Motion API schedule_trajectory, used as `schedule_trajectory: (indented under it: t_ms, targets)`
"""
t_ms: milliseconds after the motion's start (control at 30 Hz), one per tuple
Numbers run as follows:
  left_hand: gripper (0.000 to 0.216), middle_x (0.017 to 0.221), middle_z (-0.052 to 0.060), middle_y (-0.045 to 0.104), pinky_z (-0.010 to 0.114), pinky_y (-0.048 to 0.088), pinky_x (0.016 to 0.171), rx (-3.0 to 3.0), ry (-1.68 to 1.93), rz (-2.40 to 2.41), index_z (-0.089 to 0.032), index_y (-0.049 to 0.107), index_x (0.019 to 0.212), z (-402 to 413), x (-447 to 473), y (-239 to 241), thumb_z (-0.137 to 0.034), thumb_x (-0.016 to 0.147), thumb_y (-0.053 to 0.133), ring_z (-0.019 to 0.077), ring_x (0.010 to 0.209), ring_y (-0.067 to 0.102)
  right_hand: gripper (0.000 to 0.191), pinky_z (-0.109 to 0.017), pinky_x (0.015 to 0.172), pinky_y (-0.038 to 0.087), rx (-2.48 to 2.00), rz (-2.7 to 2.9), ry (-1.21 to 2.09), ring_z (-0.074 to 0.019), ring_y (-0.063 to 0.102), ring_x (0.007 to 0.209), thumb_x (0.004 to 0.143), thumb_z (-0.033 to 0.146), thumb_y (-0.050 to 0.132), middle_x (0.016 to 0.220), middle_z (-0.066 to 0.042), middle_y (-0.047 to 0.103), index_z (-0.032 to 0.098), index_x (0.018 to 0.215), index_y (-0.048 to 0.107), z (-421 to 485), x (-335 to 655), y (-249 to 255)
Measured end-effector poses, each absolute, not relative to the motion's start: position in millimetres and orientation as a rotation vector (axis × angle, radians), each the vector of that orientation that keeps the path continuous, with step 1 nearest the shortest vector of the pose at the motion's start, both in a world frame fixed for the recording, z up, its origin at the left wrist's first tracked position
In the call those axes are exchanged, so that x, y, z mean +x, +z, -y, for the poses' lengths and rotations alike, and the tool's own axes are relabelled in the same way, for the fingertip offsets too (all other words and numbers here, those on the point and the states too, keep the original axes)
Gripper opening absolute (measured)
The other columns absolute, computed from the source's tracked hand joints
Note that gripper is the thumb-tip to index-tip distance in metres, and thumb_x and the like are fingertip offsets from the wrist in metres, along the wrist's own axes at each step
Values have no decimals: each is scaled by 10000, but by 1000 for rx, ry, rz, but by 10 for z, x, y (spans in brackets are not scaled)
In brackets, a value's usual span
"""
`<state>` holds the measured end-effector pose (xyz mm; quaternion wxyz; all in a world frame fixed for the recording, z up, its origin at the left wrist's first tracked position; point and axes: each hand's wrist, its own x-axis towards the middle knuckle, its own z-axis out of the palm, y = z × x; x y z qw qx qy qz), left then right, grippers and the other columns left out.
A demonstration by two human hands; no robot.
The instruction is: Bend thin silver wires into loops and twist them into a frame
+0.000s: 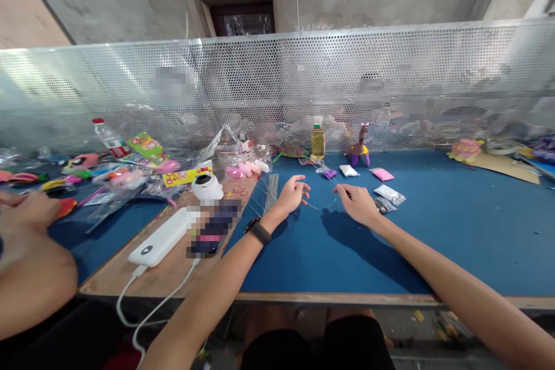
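A thin, silvery wire (pixel 321 208) sags in a curve between my two hands above the blue table. My left hand (pixel 293 194), with a dark band on its wrist, has its fingers curled and holds one end of the wire near the fingertips. On the other side my right hand (pixel 358 204) pinches the wire between thumb and forefinger. A straight strand runs up and away from that pinch. Beside my left hand lies a bundle of straight wires (pixel 272 192). Small packets in purple (pixel 328 173), white (pixel 348 170) and pink (pixel 383 174) lie beyond my right hand.
Behind stand a bottle of yellow liquid (pixel 318 141) and a giraffe-like figure (pixel 359 147). On the left are a power bank (pixel 162 240), a phone (pixel 214 228) and a white roll (pixel 207 189). Another person's arm (pixel 34 266) reaches in at far left. A perforated metal screen (pixel 269 87) borders the table.
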<state>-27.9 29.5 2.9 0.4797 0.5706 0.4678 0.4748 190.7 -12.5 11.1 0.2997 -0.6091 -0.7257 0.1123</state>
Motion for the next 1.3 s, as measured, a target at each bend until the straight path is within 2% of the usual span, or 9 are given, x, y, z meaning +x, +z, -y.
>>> schedule_trajectory:
  t_ms: [100, 200, 400, 500, 700, 833, 967, 1133, 1300]
  targets:
    - [296, 1051, 104, 674, 238, 576, 652, 1309, 1164, -1018, -135, 552, 1258, -222, -233, 78, -158, 964, 523, 124, 770, 689, 514, -286, 687, 401, -1610, 1935, 299, -225, 693, 751, 1067, 432, 320, 728, -52, 737, 224, 998, 785, 115, 1908, 108]
    - [299, 1070, 107, 688, 279, 600, 701, 1260, 1096, -921, -157, 579, 1243, -165, -207, 127, -191, 946, 569, 143, 789, 715, 501, -281, 685, 401, -1573, 1947, 313, -219, 689, 742, 1061, 424, 328, 744, -55, 737, 215, 961, 772, 99, 1912, 91]
    - [338, 976, 75, 686, 249, 585, 583, 1269, 1130, -846, -183, 625, 1185, -96, -166, 158, -432, 956, 617, 149, 727, 700, 448, -272, 609, 348, -1428, 1939, 369, -179, 587, 619, 1016, 483, 415, 639, -12, 638, 202, 803, 692, 107, 1893, 75]
    - [367, 926, 66, 673, 232, 564, 535, 1294, 1203, -863, -160, 652, 1094, -87, -142, 134, -497, 954, 615, 137, 685, 674, 449, -270, 586, 326, -1405, 1918, 411, -157, 520, 581, 994, 507, 453, 601, 6, 591, 193, 755, 669, 120, 1880, 87]
    - [305, 878, 47, 669, 181, 468, 473, 1076, 1328, -900, -132, 651, 1019, -155, -160, 136, -428, 996, 580, 84, 587, 621, 471, -267, 572, 338, -1346, 1906, 544, -144, 483, 577, 977, 550, 453, 599, 22, 557, 188, 820, 710, 24, 1958, 71]
    - [286, 808, 12, 620, 159, 428, 472, 878, 1396, -846, -131, 645, 1023, -216, -212, 188, -394, 1031, 532, 56, 561, 587, 416, -236, 505, 361, -1227, 1721, 985, -114, 485, 562, 863, 592, 620, 698, 14, 608, 182, 844, 690, -49, 2030, 65]
    - [289, 749, -20, 562, 151, 402, 459, 841, 1443, -790, -150, 631, 991, -259, -259, 217, -423, 1027, 545, 37, 520, 517, 382, -203, 450, 336, -1155, 1467, 1237, -88, 494, 560, 729, 536, 790, 791, -2, 659, 191, 864, 696, -62, 2088, 138]
    - [263, 752, -30, 540, 129, 386, 441, 801, 1471, -692, -166, 619, 1000, -266, -290, 263, -418, 1030, 551, 26, 517, 478, 395, -189, 430, 332, -996, 1077, 1289, -75, 495, 550, 669, 468, 831, 820, 0, 685, 207, 927, 684, -57, 2120, 263]
    - [239, 782, -26, 538, 105, 380, 446, 733, 1386, -579, -173, 615, 1021, -192, -263, 324, -378, 1060, 498, 23, 542, 469, 421, -180, 416, 320, -939, 972, 1270, -63, 462, 523, 707, 478, 815, 793, 21, 664, 218, 1015, 694, 6, 1995, 268]
